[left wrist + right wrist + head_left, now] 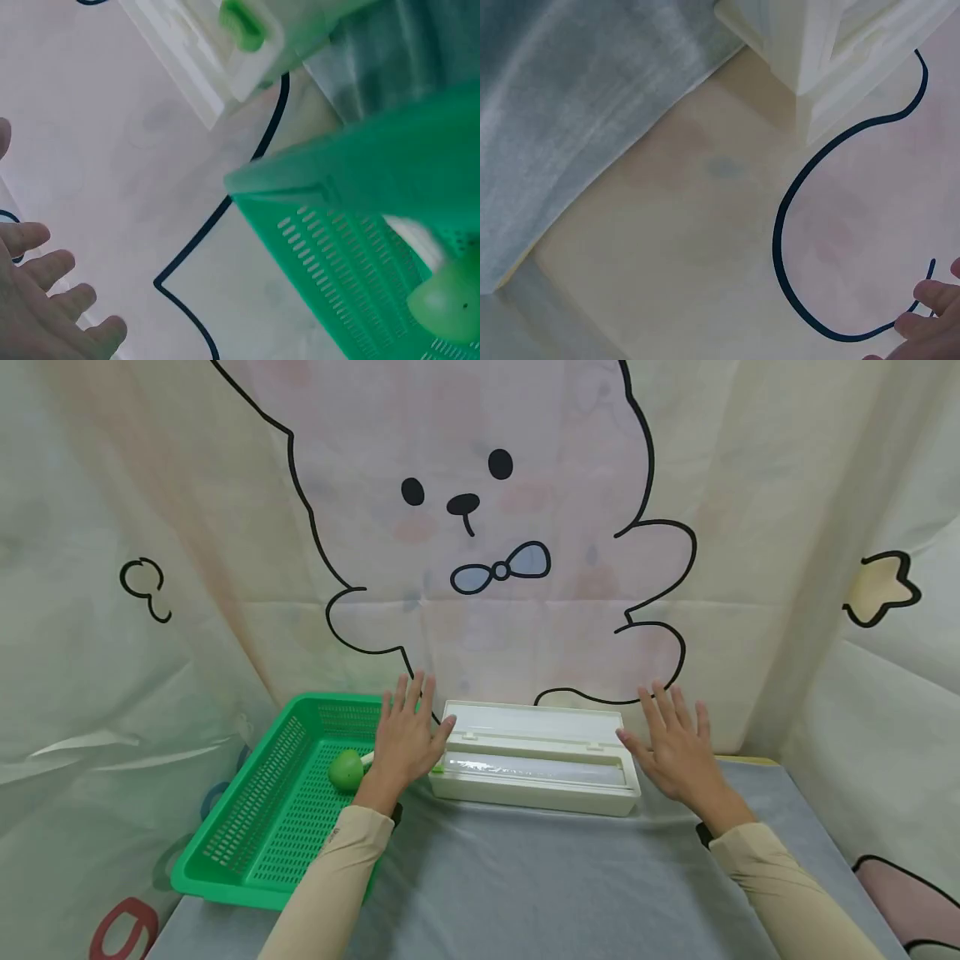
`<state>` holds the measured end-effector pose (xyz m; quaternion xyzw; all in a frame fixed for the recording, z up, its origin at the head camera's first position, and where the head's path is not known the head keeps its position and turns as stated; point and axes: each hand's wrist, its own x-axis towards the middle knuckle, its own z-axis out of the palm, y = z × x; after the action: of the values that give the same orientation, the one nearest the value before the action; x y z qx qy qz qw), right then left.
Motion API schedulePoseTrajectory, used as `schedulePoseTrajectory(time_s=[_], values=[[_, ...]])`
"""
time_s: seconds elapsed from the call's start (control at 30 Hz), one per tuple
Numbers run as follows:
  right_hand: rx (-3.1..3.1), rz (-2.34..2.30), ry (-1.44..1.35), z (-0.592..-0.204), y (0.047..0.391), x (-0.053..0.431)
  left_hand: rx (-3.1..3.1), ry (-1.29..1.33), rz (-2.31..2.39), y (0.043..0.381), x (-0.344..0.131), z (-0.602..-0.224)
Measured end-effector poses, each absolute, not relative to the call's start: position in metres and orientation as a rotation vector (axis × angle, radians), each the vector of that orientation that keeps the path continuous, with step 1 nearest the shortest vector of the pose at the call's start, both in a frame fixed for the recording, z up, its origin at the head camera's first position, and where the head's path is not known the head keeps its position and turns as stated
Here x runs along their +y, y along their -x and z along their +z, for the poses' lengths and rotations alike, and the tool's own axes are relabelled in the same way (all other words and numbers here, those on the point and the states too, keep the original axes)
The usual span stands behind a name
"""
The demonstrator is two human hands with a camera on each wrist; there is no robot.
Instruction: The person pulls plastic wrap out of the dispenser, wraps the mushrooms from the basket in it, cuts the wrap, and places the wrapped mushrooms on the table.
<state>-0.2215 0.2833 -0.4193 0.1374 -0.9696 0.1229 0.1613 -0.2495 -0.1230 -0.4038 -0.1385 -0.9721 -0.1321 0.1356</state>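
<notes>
A long white box point(536, 795) stands at the back of the table with its lid point(536, 720) tipped up. Inside it lies a roll of clear film point(532, 768), and a small green piece point(242, 26) shows at its left end. My left hand point(405, 739) is spread beside the box's left end, overlapping the edge of the green basket point(247, 893) in the head view. Beyond the right end, my right hand point(675, 752) is spread too, thumb near the box corner. Neither hand holds anything.
In the basket lies a round green object point(347, 771) with a white stick-like part. A grey cloth point(555, 877) covers the table. Close behind the box hangs a pale curtain point(570, 643) with a cartoon bear drawn on it, and similar cloth hangs on both sides.
</notes>
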Motion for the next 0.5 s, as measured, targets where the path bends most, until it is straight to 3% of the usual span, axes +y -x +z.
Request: schedulePoseTrajectory(time_s=[0.5], values=[[-2.675,0.599,-0.522,-0.456,0.209,0.273,-2.951,0.555,-0.626,0.244,-0.106,-0.433]])
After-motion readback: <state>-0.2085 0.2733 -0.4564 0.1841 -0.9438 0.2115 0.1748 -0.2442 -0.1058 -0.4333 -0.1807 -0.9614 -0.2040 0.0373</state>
